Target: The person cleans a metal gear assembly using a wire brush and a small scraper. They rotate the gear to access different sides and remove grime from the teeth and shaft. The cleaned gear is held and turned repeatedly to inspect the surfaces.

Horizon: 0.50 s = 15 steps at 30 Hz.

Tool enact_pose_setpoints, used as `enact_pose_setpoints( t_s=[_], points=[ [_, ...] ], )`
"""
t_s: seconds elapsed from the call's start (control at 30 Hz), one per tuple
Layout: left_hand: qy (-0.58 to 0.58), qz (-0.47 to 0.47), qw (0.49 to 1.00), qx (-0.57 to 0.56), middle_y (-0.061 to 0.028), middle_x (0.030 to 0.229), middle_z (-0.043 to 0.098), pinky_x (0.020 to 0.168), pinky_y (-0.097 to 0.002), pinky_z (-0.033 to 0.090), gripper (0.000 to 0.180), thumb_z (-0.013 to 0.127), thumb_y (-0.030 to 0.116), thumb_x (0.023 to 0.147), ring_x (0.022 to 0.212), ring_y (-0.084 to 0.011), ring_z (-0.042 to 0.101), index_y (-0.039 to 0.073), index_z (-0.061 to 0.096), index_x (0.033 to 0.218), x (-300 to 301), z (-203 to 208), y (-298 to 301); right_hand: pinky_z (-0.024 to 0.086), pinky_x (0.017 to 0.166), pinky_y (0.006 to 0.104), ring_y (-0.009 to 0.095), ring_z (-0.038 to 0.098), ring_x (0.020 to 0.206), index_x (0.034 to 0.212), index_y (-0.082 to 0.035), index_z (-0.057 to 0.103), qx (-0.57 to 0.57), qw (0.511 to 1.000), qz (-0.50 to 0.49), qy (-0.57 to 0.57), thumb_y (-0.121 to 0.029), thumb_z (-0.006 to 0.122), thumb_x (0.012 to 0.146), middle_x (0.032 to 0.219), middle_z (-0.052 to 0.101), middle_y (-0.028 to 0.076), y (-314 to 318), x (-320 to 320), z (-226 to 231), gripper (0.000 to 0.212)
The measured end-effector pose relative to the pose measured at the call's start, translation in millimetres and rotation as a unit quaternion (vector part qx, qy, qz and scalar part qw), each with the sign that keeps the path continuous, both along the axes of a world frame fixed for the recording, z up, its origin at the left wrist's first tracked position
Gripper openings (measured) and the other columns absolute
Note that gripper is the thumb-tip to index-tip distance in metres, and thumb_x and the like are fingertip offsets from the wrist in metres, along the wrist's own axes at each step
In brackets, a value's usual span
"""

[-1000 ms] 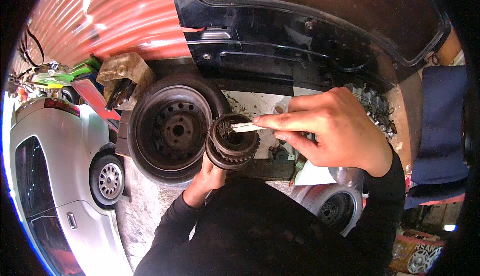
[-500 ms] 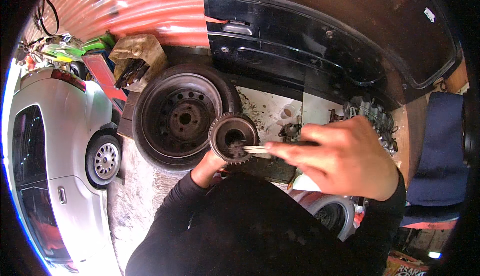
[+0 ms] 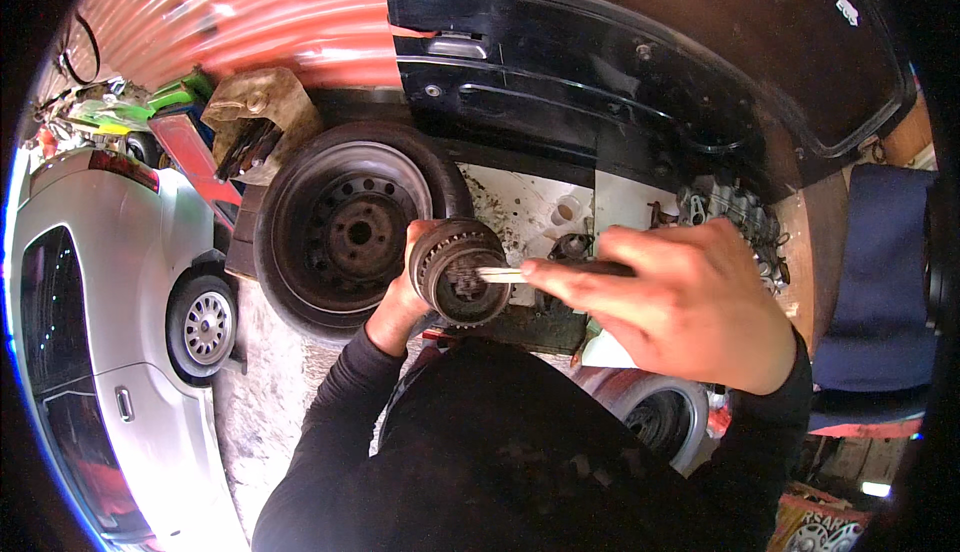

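My left hand (image 3: pixel 400 297) is wrapped round the side of a dark, greasy, cup-shaped metal gear part (image 3: pixel 432 264) with teeth round its rim. Its hollow end is tilted toward my right side. My right hand (image 3: pixel 680 302) grips a brush (image 3: pixel 505 275) by its pale handle, fingers closed on it. The brush's dark bristles reach into the hollow of the part, and the inner surface beneath them is partly hidden. Just behind the left hand lies a steel wheel with a tyre (image 3: pixel 350 147).
A dirty white surface (image 3: pixel 520 192) beyond my hands bears a clear cup (image 3: pixel 566 212) and greasy metal parts (image 3: pixel 572 248). A black vehicle panel (image 3: pixel 560 112) rises behind. Left stands a silver car (image 3: pixel 150 302); an engine-like assembly (image 3: pixel 740 217) and another tyre (image 3: pixel 685 417) are at right.
The gear part has turned and tilted, so more of its toothed side and my left fingers show. The brush stays inside the hollow. The whole view has shifted slightly.
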<state>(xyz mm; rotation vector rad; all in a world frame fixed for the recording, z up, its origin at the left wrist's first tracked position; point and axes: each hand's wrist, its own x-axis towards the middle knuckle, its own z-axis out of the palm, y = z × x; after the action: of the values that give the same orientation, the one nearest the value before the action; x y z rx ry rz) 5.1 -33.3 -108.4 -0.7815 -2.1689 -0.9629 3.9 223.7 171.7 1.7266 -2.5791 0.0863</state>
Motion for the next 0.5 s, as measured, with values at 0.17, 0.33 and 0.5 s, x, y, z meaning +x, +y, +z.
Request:
enact_pose_setpoints(
  t_s=[0.17, 0.33, 0.5],
  points=[
    [-0.044, -0.033, 0.994, 0.095, -0.0111, 0.082, 0.072, 0.064, -0.0352, 0.055, 0.031, 0.081, 0.019, 0.066, 0.070, -0.0248, 0.070, 0.003, 0.075, 0.091, -16.4, 25.9, -5.8, 0.047, 0.046, 0.0334, 0.016, 0.059, 0.053, 0.129, -0.030, 0.068, 0.052, 0.998, -0.012, 0.028, -0.018, 0.068, 0.082, 0.073, 0.050, 0.001, 9.2, 3.2, -13.4, 0.049],
    [0.062, 0.014, 0.998, -0.024, -0.0148, 0.083, 0.073, 0.063, -0.0339, 0.055, 0.035, 0.082, 0.019, 0.065, 0.066, -0.0268, 0.070, 0.001, 0.075, 0.095, -16.9, 33.8, -11.4, 0.047, 0.045, 0.0326, 0.017, 0.060, 0.056, 0.130, -0.031, 0.066, 0.033, 0.991, -0.035, 0.128, -0.017, 0.064, 0.085, 0.077, 0.053, 0.001, 7.9, 6.3, -13.9, 0.047],
    [-0.047, 0.038, 0.994, 0.087, -0.0134, 0.079, 0.072, 0.064, -0.0348, 0.055, 0.041, 0.084, 0.024, 0.064, 0.067, -0.0273, 0.071, 0.003, 0.075, 0.097, -23.0, 29.6, -19.7, 0.049, 0.049, 0.0375, 0.022, 0.061, 0.056, 0.131, -0.026, 0.066, 0.068, 0.988, -0.099, 0.099, -0.016, 0.064, 0.086, 0.077, 0.058, 0.006, 6.1, 5.1, -24.4, 0.047]
  ],
)
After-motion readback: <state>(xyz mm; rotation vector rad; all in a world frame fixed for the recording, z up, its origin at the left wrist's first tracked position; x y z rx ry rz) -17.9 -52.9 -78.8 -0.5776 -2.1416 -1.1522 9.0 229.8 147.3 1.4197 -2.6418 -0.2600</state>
